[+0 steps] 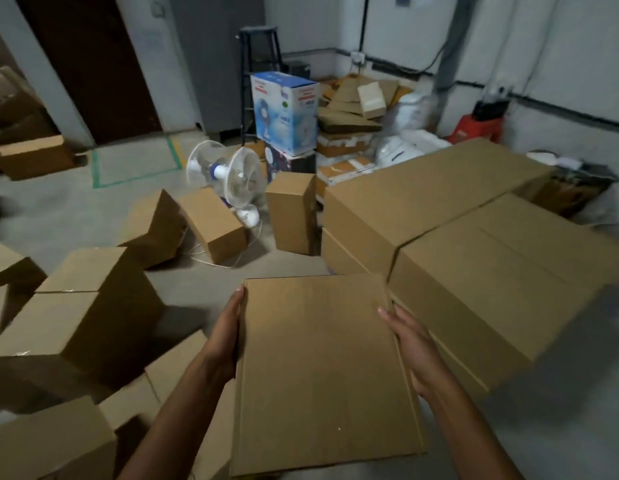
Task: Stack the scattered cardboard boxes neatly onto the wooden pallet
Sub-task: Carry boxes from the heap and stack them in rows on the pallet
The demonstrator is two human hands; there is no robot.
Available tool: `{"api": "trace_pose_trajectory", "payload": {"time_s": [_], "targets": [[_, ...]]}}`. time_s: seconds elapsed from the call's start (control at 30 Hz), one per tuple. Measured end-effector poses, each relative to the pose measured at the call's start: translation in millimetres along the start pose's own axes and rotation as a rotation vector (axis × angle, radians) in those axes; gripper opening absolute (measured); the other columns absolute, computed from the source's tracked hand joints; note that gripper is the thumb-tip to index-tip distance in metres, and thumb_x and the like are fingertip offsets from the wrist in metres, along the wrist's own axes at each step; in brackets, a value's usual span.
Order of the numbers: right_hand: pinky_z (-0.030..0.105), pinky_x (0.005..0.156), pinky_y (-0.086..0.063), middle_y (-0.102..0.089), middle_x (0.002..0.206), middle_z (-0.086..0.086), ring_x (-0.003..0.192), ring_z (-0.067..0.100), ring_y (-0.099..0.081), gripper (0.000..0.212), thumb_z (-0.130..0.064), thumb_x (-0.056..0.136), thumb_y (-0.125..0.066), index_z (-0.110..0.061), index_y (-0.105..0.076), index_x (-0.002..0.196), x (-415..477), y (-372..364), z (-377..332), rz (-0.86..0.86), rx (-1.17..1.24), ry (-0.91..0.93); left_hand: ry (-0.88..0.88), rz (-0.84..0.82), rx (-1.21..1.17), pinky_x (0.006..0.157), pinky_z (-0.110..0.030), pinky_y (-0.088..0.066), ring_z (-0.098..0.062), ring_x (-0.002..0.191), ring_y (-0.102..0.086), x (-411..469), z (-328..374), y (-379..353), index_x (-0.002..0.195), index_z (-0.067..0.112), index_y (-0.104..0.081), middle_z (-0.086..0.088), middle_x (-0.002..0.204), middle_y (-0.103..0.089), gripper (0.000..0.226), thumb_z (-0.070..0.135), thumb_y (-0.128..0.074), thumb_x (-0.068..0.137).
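I hold a plain cardboard box (318, 368) in front of me, its broad top face up. My left hand (225, 337) presses flat against its left side and my right hand (410, 344) against its right side. Just to the right stands a stack of cardboard boxes (474, 271), two layers high, touching the held box's far right corner. The pallet under the stack is hidden. Loose boxes lie scattered on the floor at the left (93, 317) and in the middle (211, 226), and one stands upright (292, 213).
Two white table fans (228, 174) with a trailing cord lie on the floor among the middle boxes. Behind them are a blue fan carton (285, 112), a dark stool (259, 64), flattened cardboard and white bags. A red stool (477, 128) stands by the right wall.
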State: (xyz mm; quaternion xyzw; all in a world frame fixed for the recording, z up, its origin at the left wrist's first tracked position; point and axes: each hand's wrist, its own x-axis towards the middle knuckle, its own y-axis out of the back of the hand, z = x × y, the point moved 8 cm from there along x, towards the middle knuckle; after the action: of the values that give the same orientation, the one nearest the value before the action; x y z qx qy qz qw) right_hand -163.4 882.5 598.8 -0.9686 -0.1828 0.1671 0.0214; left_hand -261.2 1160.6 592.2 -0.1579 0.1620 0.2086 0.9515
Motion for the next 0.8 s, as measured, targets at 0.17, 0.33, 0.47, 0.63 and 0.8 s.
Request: {"api": "trace_pose_trajectory", "payload": {"time_s": [0.17, 0.33, 0.47, 0.63, 0.8], "targets": [[0.044, 0.097, -0.055, -0.078, 0.105, -0.003, 0.1, 0.018, -0.073, 0.023, -0.026, 0.099, -0.061, -0.021, -0.068, 0.121, -105.2, 137.3, 18.9, 0.277, 0.114, -0.007, 0.075, -0.182, 0.028, 0.088, -0.05, -0.054, -0.037, 0.101, -0.069, -44.6, -61.1, -133.4, 0.129, 0.012, -0.063, -0.023, 0.118, -0.069, 0.059, 0.059, -0.046, 0.099], [0.041, 0.092, -0.058, -0.076, 0.112, 0.004, 0.104, 0.022, -0.072, 0.027, -0.025, 0.099, -0.06, -0.015, -0.07, 0.122, -204.2, 256.4, 27.9, 0.457, 0.147, 0.003, 0.29, -0.405, -0.034, 0.07, -0.04, -0.059, -0.03, 0.084, -0.07, -90.9, -125.2, -266.9, 0.136, 0.006, -0.057, -0.019, 0.106, -0.07, 0.062, 0.055, -0.045, 0.101], [0.035, 0.082, -0.059, -0.077, 0.107, 0.003, 0.1, 0.023, -0.074, 0.025, -0.028, 0.098, -0.062, -0.016, -0.073, 0.117, -272.4, 335.6, 28.3, 0.637, 0.105, 0.037, 0.338, -0.535, 0.04, 0.069, -0.038, -0.057, -0.028, 0.075, -0.073, -130.5, -149.6, -365.6, 0.117, 0.011, -0.066, -0.016, 0.093, -0.076, 0.055, 0.054, -0.035, 0.104], [0.038, 0.097, -0.055, -0.076, 0.109, -0.006, 0.105, 0.014, -0.071, 0.032, -0.045, 0.096, -0.063, -0.022, -0.072, 0.117, -321.2, 418.5, 43.7, 0.819, 0.116, 0.014, 0.407, -0.583, 0.202, 0.077, -0.041, -0.053, -0.03, 0.083, -0.074, -133.7, -186.1, -459.3, 0.118, 0.012, -0.071, -0.017, 0.103, -0.075, 0.059, 0.06, -0.041, 0.1], [0.007, 0.055, -0.045, -0.065, 0.091, -0.021, 0.08, -0.007, -0.059, 0.013, -0.039, 0.102, -0.056, -0.032, -0.065, 0.095, -332.0, 498.4, 50.9, 0.886, 0.11, -0.005, 0.475, -0.643, 0.281, 0.069, -0.038, -0.051, -0.026, 0.068, -0.073, -121.9, -221.2, -555.1, 0.089, 0.014, -0.075, -0.013, 0.083, -0.075, 0.061, 0.058, -0.035, 0.103]]}}
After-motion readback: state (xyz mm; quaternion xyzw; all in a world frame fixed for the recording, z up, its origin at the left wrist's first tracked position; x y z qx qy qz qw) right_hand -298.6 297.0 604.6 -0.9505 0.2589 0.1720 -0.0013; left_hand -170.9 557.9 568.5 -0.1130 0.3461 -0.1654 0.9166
